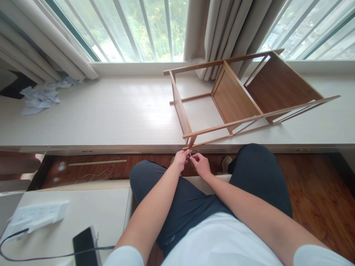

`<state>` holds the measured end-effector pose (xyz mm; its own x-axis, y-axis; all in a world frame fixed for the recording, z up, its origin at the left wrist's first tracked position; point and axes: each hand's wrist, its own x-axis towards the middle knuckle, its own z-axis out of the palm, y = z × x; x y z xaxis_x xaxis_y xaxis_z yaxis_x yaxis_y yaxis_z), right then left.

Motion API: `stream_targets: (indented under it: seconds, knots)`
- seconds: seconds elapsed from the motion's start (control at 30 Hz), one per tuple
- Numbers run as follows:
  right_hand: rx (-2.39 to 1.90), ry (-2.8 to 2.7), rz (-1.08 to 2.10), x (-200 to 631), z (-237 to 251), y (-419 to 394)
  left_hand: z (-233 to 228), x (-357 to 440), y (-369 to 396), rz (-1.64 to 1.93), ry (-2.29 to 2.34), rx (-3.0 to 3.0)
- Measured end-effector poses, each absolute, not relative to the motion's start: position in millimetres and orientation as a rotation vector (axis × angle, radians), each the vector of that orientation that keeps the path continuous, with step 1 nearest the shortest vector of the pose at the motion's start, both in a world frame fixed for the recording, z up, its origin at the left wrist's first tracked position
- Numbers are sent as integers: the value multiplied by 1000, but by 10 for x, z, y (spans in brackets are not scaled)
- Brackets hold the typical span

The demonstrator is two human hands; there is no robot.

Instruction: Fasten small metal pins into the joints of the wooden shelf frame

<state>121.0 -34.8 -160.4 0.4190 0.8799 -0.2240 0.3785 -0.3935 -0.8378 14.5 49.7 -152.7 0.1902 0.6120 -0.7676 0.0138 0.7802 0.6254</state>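
A wooden shelf frame [235, 99] lies on its side on the wide pale window ledge [111, 114], one corner reaching over the ledge's front edge. My left hand [181, 159] and my right hand [201, 164] meet just below that corner. Both pinch a small thin pale object [190, 154] between their fingertips; it is too small to identify. I am seated, with my knees in dark trousers on either side of my hands.
A pile of crumpled paper [41, 96] lies at the ledge's far left by the curtains [222, 29]. A white power strip [36, 216] and a black phone [84, 245] with a cable rest on the pale surface at lower left. A thin wooden strip [97, 162] lies on the brown floor.
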Motion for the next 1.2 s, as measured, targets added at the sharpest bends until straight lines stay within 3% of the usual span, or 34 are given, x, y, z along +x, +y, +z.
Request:
stream_targets:
  seconds: [0.33, 0.63, 0.93, 1.2]
  knots:
    - [-1589, -670, 1351, 1138, -1652, -277, -1542, 144, 495, 471, 1317, 586]
    - [-1464, -403, 1504, 1101, -1652, -271, -1567, 129, 480, 441, 1336, 624]
    - [-1601, -606, 1408, 1122, -1671, -313, -1553, 127, 483, 448, 1373, 663]
    - [-1810, -942, 977, 1212, -1678, -354, -1512, 135, 482, 451, 1386, 688]
